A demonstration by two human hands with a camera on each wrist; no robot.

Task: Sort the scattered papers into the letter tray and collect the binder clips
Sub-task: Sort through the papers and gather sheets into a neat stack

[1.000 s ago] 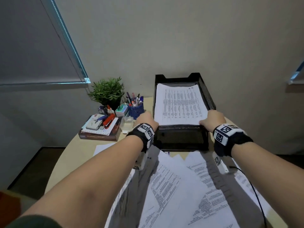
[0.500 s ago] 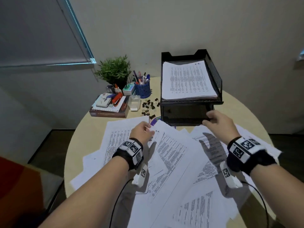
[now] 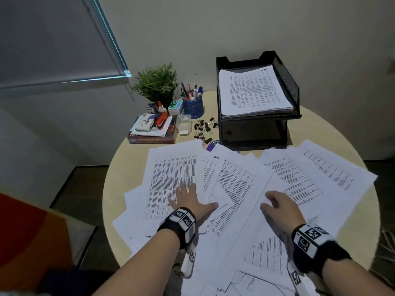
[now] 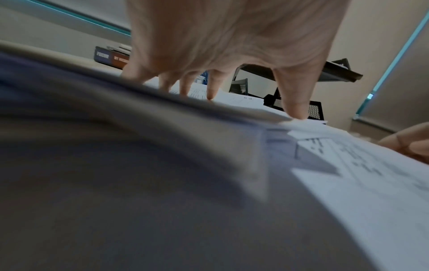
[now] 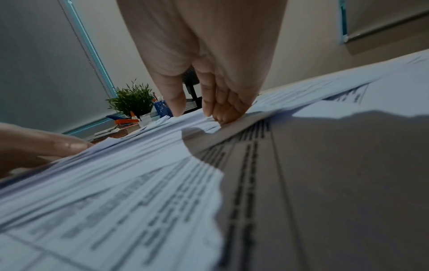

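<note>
L hand point(image 3: 190, 201) flat, fingers spread, pressing the loose papers point(image 3: 245, 189) on the round table point(image 3: 119, 167); grasping nothing. R hand point(image 3: 280, 207) fingers bent, tips on a sheet, no pinch visible (thumb clear of the paper in wrist view). Letter tray point(image 3: 286, 82) at far edge, top tier w/ a stack already, lower tier looks empty. Binder clips point(image 3: 204, 129) loose just left of tray. Risks: sheets overlap + overhang the near edge, so a sweep could push some off; dragging may crease or skew the pile.
</note>
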